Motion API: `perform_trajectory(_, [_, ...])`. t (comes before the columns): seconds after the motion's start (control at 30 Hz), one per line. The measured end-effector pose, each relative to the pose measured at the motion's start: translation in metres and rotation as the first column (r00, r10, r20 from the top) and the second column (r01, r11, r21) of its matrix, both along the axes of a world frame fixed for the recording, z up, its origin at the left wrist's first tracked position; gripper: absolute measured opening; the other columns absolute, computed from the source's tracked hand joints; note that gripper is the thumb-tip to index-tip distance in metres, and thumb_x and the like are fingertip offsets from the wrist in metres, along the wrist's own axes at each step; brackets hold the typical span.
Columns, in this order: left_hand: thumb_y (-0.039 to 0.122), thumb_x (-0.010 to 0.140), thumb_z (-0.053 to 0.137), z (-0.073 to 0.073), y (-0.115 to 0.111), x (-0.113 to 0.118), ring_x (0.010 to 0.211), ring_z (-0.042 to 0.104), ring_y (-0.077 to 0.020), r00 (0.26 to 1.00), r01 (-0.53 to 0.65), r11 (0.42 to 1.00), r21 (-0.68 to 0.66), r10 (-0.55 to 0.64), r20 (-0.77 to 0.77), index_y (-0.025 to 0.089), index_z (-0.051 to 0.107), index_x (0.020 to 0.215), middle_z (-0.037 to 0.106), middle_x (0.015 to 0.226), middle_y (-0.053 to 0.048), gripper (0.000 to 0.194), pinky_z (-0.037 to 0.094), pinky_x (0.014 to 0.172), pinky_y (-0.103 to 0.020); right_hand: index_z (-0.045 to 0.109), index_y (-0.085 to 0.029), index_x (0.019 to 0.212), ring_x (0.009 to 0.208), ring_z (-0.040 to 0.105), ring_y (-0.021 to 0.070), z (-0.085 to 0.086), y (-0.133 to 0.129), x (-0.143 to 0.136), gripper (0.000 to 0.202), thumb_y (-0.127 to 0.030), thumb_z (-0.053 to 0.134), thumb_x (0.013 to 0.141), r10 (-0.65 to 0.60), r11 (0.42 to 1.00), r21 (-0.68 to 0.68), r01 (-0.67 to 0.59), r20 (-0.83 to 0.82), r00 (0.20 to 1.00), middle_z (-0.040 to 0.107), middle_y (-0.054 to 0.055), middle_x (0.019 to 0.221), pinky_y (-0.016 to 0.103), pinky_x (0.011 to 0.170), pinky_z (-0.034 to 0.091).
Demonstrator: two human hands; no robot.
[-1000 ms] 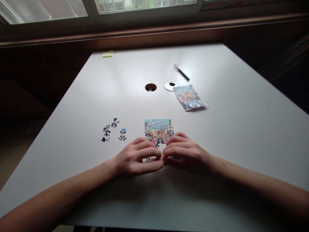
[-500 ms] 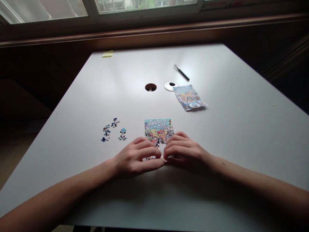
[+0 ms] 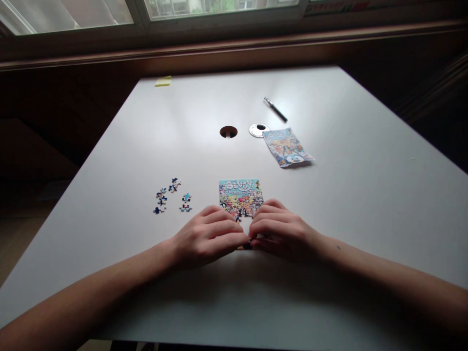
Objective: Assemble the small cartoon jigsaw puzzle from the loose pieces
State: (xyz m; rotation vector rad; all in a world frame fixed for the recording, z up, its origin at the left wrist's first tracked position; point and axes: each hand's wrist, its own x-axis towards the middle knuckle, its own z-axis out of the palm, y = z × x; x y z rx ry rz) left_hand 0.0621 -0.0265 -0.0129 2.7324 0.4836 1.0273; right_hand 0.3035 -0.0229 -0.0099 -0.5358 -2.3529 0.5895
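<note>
A partly assembled jigsaw puzzle point(image 3: 239, 187) with a bright cartoon picture and a light blue title band lies in front of me, with a gap in its lower part. My left hand point(image 3: 210, 234) is over its lower left side, fingers close together and bent onto it, thumb hidden. At the lower right, my right hand point(image 3: 280, 226) has its fingers curled and pinched at the puzzle's edge, around a small dark puzzle piece point(image 3: 250, 241) that is mostly covered. The fingertips of both hands nearly meet there.
Loose puzzle pieces point(image 3: 162, 196) lie in a group to the left, with two more pieces point(image 3: 185, 208) nearer the puzzle. Behind are a creased picture sheet point(image 3: 288, 146), a metal grommet cover point(image 3: 256, 130), a round cable hole point(image 3: 228, 132), a pen point(image 3: 276, 109) and yellow sticky notes point(image 3: 163, 81).
My left hand's thumb and fingers have closed together, hiding the gap between them. A dark lower strip of the puzzle now shows beneath the fingertips. My right hand has barely shifted.
</note>
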Motion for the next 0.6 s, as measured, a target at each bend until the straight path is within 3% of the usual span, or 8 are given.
perform_trajectory(0.6, [0.026, 0.088, 0.07, -0.0006, 0.0005, 0.0022, 0.083, 0.067, -0.0161, 0.997, -0.058, 0.998, -0.025, 0.059, 0.053, 0.015, 0.062, 0.105, 0.073, 0.086, -0.004, 0.022, 0.048, 0.078, -0.032, 0.057, -0.019, 0.096, 0.069, 0.054, 0.0125, -0.0046, -0.0009, 0.0025, 0.014, -0.02, 0.067, 0.086, -0.052, 0.998, -0.04, 0.051, -0.025, 0.998, 0.06, 0.0, 0.076, 0.032, 0.078, 0.043])
